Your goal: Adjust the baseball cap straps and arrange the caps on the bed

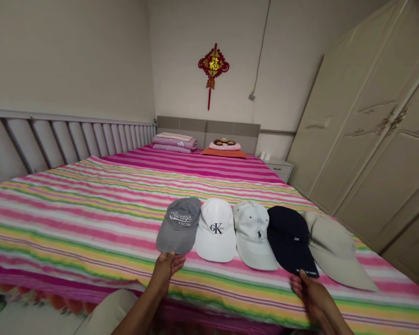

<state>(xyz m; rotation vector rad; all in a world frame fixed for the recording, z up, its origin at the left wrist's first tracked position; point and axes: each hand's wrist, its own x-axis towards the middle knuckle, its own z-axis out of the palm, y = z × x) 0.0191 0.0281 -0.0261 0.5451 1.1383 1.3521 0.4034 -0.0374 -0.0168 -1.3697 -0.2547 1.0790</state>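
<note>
Several baseball caps lie side by side in a row on the striped bedspread, brims toward me. At the left end, a grey cap with white lettering has its brim edge pinched by my left hand, thumb on top. Beside it lie a white cap with black letters and a pale cap with a small dark emblem. My right hand grips the front of the brim of a navy cap, its fingers partly under it. A beige cap ends the row on the right.
Folded purple bedding and a pink pillow on an orange piece lie by the headboard. A radiator runs along the left, a wardrobe stands on the right, and a nightstand is beside the bed.
</note>
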